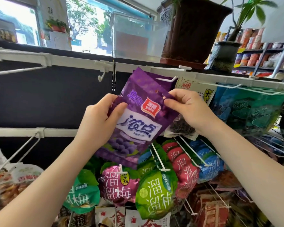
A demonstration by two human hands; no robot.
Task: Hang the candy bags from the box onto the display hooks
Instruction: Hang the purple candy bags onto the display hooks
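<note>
White display rails with wire hooks across a black back panel; green, pink, red and blue plum snack bags hanging packed on lower hooks; potted plant on the top ledge.

We're in a small shop: white display hooks loaded with snack bags fill the lower frame, and stocked shelves line the upper right.

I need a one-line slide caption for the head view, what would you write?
Both hands, left and right, hold a purple candy bag up to a white hook on the display.
</note>
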